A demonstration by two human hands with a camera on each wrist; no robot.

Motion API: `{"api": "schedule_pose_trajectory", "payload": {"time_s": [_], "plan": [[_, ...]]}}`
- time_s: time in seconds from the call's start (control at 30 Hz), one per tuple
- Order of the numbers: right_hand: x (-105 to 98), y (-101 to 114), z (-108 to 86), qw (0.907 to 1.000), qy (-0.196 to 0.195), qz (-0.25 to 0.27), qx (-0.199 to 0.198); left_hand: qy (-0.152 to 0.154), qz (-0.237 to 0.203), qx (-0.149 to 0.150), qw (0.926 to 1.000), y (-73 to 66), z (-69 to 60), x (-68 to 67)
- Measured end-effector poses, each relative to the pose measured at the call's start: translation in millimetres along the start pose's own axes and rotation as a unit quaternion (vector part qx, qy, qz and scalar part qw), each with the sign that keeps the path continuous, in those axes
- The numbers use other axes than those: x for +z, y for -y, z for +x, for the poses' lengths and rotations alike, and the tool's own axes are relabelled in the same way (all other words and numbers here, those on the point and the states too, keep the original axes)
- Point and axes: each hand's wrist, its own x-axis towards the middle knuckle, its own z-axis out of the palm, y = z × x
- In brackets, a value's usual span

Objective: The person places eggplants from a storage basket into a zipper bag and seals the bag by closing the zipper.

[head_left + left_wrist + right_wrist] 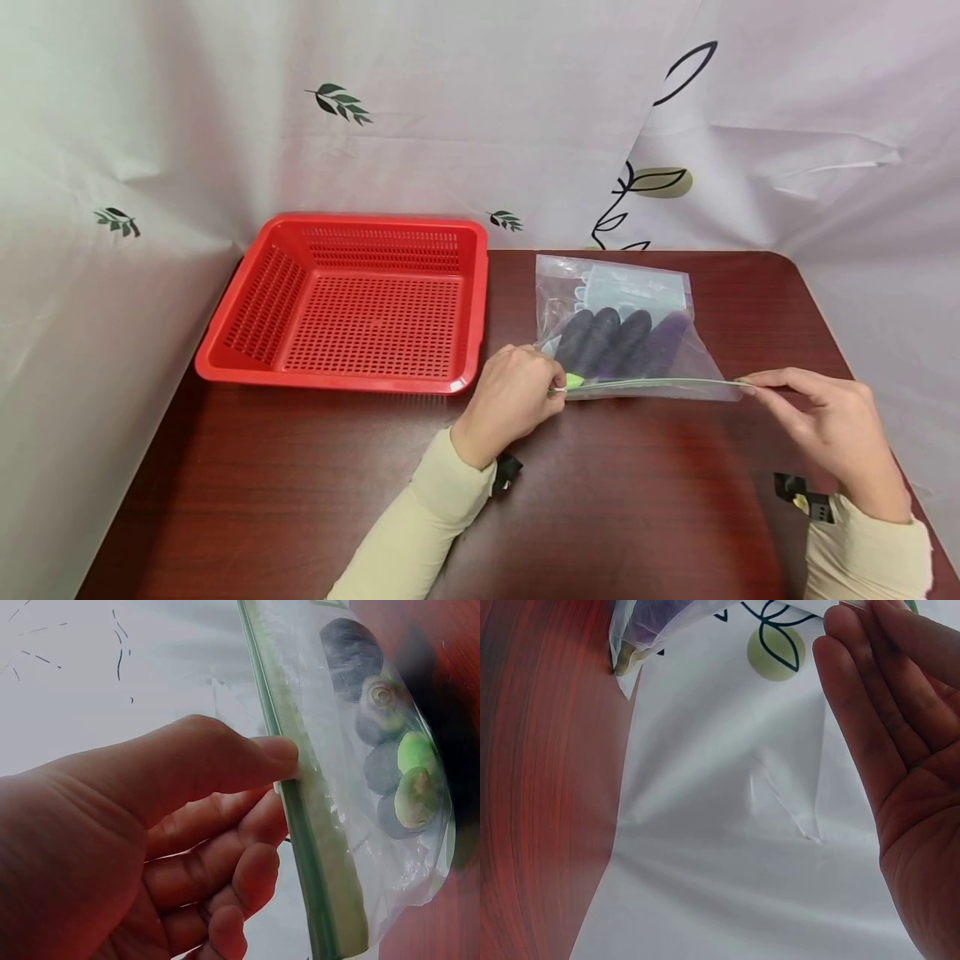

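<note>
A clear zip bag [705,362] lies at the right of the table with several dark purple eggplants [603,340] inside. A pale blue patch [637,286] shows at its far end; I cannot tell whether it is printed. In the head view my left hand [513,396] pinches the green zip strip near its left end. The left wrist view has that thumb of my left hand [202,825] pressed on the strip [304,847]. My right hand [828,425] pinches the strip's right end between thumb and fingertips. In the right wrist view, my right hand [907,735] partly leaves the frame.
A red plastic basket [341,382] with slotted walls stands on the table left of the bag, and nothing is seen in it. Brown wooden table [300,483] extends in front. White cloth [420,108] with leaf prints hangs behind and at both sides.
</note>
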Motion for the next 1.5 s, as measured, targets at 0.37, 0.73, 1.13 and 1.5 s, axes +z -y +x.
{"api": "schedule_pose_trajectory", "payload": {"time_s": [0.37,0.73,1.13,1.5], "plan": [[0.8,1.2,1.1,0.9999,-0.011,0.005,-0.003,0.004,0.007,0.006,0.9999,2.0,-0.6,-1.7],[-3.4,-0.6,1.0,0.9995,0.024,-0.012,0.017,0.007,0.002,0.003,1.0000,4.1,-0.6,-2.8],[1.3,-4.9,-2.0,0.9999,-0.002,0.000,0.014,0.023,-0.006,-0.003,0.9997,5.5,-0.7,-4.6],[2.0,-7.5,-2.1,0.9999,-0.009,-0.005,0.014,0.026,-0.011,-0.002,0.9996,7.3,-2.0,-5.9]]}}
